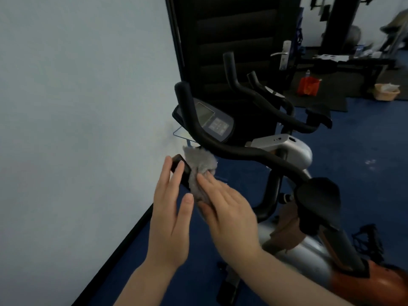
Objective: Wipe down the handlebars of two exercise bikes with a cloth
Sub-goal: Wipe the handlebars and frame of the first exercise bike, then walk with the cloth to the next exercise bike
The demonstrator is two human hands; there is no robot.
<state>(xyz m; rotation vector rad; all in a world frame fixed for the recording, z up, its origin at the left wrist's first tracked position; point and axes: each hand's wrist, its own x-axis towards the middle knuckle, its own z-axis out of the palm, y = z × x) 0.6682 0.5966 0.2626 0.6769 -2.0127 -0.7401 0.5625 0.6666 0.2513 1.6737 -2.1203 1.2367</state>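
Head view: a crumpled grey cloth (199, 173) wraps the near end of the nearer bike's curved black handlebar (238, 152). Right hand (227, 208) presses it with fairly straight fingers; left hand (170, 208), fingers straight, touches the bar's tip. Second bike's handlebar (276, 109) stands behind, beside a black door (231, 40).

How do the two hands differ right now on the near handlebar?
The right hand presses the cloth against the handlebar; the left hand touches the bar's bare end, without cloth. The right hand lies flatter, the left more on edge. Both have straight fingers.
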